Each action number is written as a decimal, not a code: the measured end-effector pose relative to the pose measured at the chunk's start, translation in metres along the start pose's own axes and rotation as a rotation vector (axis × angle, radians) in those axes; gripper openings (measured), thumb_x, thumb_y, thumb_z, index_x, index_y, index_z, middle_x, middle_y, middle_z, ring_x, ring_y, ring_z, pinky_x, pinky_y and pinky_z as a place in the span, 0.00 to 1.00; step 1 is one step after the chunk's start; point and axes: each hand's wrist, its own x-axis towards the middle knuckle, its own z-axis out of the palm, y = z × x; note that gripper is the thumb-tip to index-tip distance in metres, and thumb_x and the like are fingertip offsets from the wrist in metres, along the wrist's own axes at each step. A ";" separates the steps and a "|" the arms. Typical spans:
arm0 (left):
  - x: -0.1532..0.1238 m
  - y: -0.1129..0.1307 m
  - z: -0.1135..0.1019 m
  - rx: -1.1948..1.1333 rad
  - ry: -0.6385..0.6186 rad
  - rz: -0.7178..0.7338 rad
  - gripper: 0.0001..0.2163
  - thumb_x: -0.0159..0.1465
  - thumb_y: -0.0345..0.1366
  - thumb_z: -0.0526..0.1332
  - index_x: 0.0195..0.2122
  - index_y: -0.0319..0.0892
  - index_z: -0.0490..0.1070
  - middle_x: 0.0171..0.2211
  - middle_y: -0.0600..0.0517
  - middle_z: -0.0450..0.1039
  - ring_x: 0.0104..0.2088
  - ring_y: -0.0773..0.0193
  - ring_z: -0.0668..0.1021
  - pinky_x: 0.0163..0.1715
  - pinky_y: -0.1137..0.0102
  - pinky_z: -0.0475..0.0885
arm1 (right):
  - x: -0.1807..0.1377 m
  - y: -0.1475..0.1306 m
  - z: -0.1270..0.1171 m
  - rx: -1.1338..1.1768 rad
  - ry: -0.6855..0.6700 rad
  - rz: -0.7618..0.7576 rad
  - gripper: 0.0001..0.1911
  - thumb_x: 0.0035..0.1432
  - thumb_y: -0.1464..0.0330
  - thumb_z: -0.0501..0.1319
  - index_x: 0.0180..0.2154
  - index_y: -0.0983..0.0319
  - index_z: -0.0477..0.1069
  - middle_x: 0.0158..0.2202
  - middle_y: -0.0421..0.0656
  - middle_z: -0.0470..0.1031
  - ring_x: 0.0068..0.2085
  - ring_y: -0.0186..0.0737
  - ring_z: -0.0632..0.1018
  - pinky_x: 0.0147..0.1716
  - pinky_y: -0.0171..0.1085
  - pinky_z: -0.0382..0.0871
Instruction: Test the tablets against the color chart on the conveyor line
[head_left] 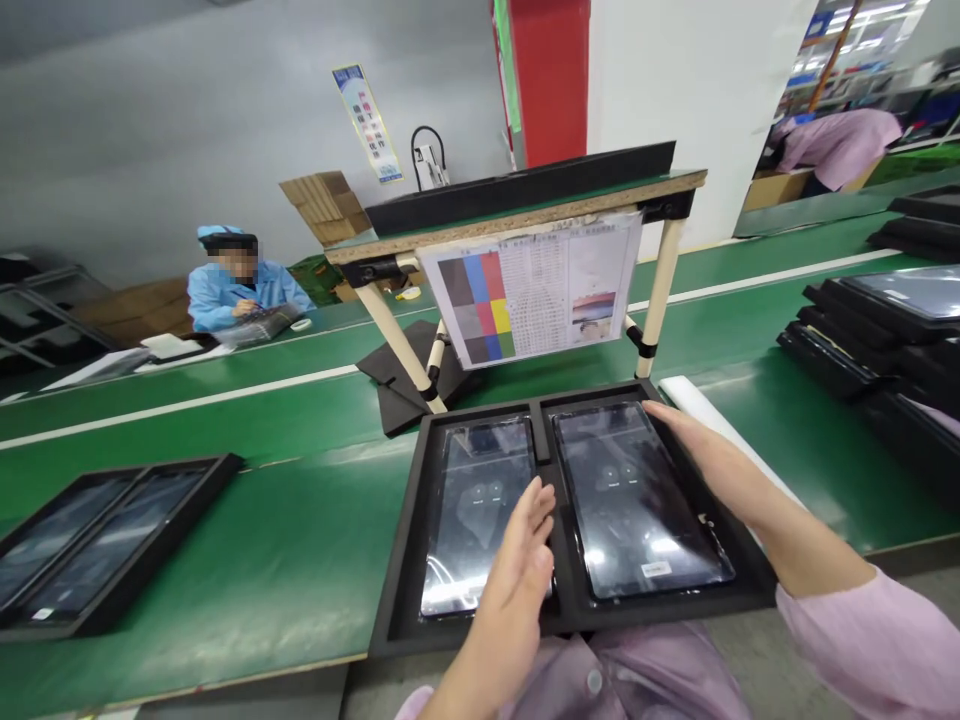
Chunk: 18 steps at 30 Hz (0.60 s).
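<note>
A black foam tray [397, 590] sits at the front of the green bench and holds two dark tablets side by side. The left tablet [472, 510] and the right tablet [630, 500] lie face up, each with a glossy surface and small light marks in the middle. My left hand [521, 570] is open, fingers stretched out, over the right edge of the left tablet beside the divider. My right hand [697, 450] reaches along the right tablet's far right side, its fingers extended with the tips at the upper corner; whether they press on it I cannot tell.
Another tray [142, 560] with two tablets lies left. A stand [660, 270] with a printed colour sheet [532, 290] rises behind my tray. Stacked black trays [862, 340] are at right, near a white strip [720, 430]. A co-worker in blue [247, 280] sits across the bench.
</note>
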 end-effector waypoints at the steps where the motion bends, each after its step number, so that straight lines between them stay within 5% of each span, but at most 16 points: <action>1: -0.001 0.002 -0.008 0.112 0.039 0.017 0.24 0.69 0.50 0.55 0.64 0.50 0.64 0.64 0.45 0.64 0.64 0.52 0.67 0.64 0.56 0.62 | -0.003 -0.003 0.000 -0.101 -0.035 -0.047 0.35 0.60 0.39 0.52 0.57 0.52 0.74 0.67 0.43 0.61 0.70 0.55 0.55 0.69 0.58 0.37; 5: 0.006 0.008 -0.038 0.705 0.191 0.155 0.17 0.69 0.45 0.53 0.53 0.49 0.76 0.51 0.44 0.74 0.54 0.52 0.73 0.57 0.53 0.69 | -0.011 -0.011 0.010 -0.671 -0.222 -0.195 0.26 0.65 0.46 0.49 0.48 0.48 0.80 0.67 0.44 0.61 0.67 0.68 0.57 0.59 0.75 0.46; 9: 0.016 0.008 -0.057 1.254 0.315 0.309 0.18 0.69 0.35 0.50 0.50 0.47 0.78 0.46 0.42 0.71 0.50 0.49 0.70 0.50 0.50 0.71 | -0.012 -0.005 0.019 -0.875 -0.289 -0.216 0.29 0.66 0.49 0.43 0.51 0.47 0.78 0.67 0.45 0.61 0.64 0.69 0.61 0.53 0.73 0.57; 13: 0.023 0.005 -0.064 1.571 0.324 0.291 0.17 0.67 0.31 0.53 0.51 0.48 0.77 0.49 0.40 0.68 0.50 0.47 0.69 0.45 0.52 0.72 | -0.014 0.003 0.012 -0.824 -0.107 -0.277 0.32 0.67 0.47 0.39 0.54 0.46 0.75 0.66 0.46 0.62 0.63 0.65 0.64 0.53 0.70 0.60; 18: 0.028 0.000 -0.066 1.661 0.289 0.222 0.16 0.68 0.32 0.53 0.50 0.47 0.78 0.47 0.40 0.68 0.49 0.47 0.68 0.44 0.53 0.72 | -0.027 0.016 0.001 -0.778 0.114 -0.252 0.35 0.66 0.44 0.38 0.52 0.48 0.77 0.61 0.48 0.68 0.60 0.62 0.68 0.52 0.66 0.65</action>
